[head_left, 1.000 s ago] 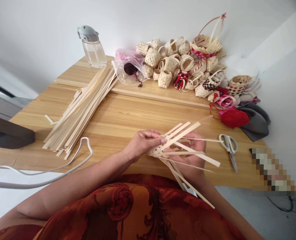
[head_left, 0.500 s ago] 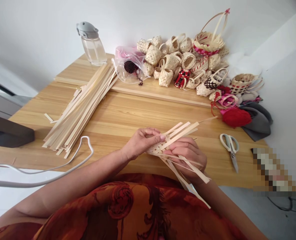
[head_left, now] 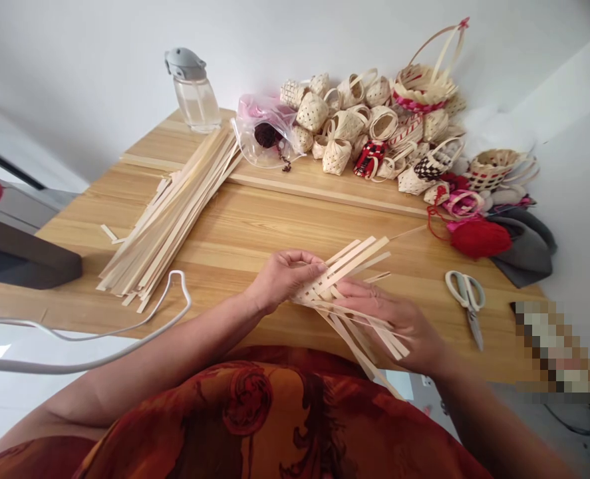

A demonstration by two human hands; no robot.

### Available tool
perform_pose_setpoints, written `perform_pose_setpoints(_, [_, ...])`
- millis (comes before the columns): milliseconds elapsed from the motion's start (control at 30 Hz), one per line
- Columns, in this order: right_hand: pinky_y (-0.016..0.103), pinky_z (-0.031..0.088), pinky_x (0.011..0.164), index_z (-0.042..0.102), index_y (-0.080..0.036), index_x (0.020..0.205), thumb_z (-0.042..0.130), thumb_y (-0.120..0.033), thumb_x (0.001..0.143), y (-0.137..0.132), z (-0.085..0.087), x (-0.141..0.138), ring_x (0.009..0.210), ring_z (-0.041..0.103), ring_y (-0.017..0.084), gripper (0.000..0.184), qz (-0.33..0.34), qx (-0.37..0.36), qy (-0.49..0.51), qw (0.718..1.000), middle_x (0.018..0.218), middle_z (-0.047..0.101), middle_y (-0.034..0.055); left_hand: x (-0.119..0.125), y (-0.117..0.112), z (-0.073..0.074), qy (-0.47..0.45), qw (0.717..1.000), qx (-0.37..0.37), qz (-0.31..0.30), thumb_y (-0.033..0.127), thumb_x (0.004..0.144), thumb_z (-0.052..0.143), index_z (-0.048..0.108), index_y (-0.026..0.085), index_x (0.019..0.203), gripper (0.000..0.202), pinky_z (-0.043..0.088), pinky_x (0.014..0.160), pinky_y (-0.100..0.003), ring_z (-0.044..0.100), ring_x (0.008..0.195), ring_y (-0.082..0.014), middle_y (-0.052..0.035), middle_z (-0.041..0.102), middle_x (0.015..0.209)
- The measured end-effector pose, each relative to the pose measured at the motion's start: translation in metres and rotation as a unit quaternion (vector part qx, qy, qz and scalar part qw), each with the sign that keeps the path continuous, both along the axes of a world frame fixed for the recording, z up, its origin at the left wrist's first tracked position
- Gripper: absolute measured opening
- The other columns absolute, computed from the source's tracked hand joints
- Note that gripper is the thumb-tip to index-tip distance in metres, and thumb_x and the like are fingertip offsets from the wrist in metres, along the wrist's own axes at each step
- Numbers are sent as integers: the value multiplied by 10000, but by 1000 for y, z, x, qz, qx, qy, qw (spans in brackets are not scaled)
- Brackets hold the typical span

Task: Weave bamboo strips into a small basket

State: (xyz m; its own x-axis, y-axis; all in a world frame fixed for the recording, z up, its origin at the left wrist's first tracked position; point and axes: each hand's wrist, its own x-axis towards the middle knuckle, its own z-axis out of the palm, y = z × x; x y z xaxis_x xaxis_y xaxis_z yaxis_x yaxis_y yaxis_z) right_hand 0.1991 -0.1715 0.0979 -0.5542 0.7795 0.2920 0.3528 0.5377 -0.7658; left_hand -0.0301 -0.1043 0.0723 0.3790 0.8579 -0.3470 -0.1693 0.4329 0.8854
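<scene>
Near the table's front edge, a partly woven basket [head_left: 319, 287] of pale flat strips is between my two hands. Loose strip ends fan out from it to the upper right and lower right. My left hand [head_left: 289, 278] pinches the woven part at its left side, thumb on top. From the right, my right hand [head_left: 399, 322] reaches in among the loose strips, its fingers stretched along the weave and holding it. The right thumb is hidden behind the strips.
A bundle of pale strips [head_left: 175, 213] lies at left, near a water bottle [head_left: 197, 100] and a white cable [head_left: 185, 303]. Small woven baskets [head_left: 337, 153] crowd the back beside red yarn [head_left: 481, 238]. Scissors [head_left: 467, 303] lie at right.
My right hand has shifted slightly right, its fingers straightening from a tighter curl. The loose strips have spread differently. My left hand keeps its pinch, and the whole view has shifted a little.
</scene>
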Motion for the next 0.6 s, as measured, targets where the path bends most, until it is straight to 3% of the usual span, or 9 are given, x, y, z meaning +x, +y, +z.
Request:
perform_pose_setpoints(67, [483,455,1148,741,-318,1232,626,-213,954,-3,13,9,1358,567,273,318,12,-89,11,996,1368,675,65,-1,0,1,-3,1000,-1,-13,508,589,907,706,138,835,488,405,505,-212,545,512,-84,2,680,658])
perform_pose_setpoints(133, [483,470,1133,799,-324,1101,603,-266,978,-4,26,12,1305,614,280,239,-19,-159,48,986,1285,725,66,-2,1,3,-4,1000,2,-25,519,594,902,697,135,835,497,407,507,-211,551,514,-86,1,679,656])
perform_pose_setpoints(267, [462,579,972,823,-281,957,664,-383,930,0,39,4,1083,730,294,191,-92,-191,102,972,1104,785,86,-3,1,6,1,999,-6,-31,542,622,878,678,140,851,504,399,506,-216,542,496,-86,4,668,643])
perform_pose_setpoints(333, [416,610,839,807,-251,928,698,-409,898,6,39,-4,922,755,269,194,-78,-221,105,966,957,794,86,-4,1,6,1,999,-9,-36,543,613,880,670,145,847,507,390,504,-218,532,493,-86,9,654,639])
perform_pose_setpoints(433, [335,591,686,749,-199,903,738,-447,858,14,31,-16,744,749,222,252,-67,-333,95,936,806,761,60,-6,0,5,-2,999,8,-53,535,594,888,660,149,815,501,381,520,-221,522,521,-87,11,636,664])
perform_pose_setpoints(500, [278,554,611,698,-182,858,741,-449,858,15,25,-23,679,741,195,270,-102,-375,83,918,741,728,31,-7,-1,2,-6,997,30,-66,531,601,883,651,149,799,489,377,538,-221,522,555,-87,2,641,716])
perform_pose_setpoints(600, [220,489,530,682,-182,854,747,-402,860,9,21,-28,632,711,156,229,-160,-375,57,911,731,728,17,-8,0,-3,-1,996,55,-68,527,658,850,639,148,810,460,373,558,-216,525,600,-84,-19,661,824])
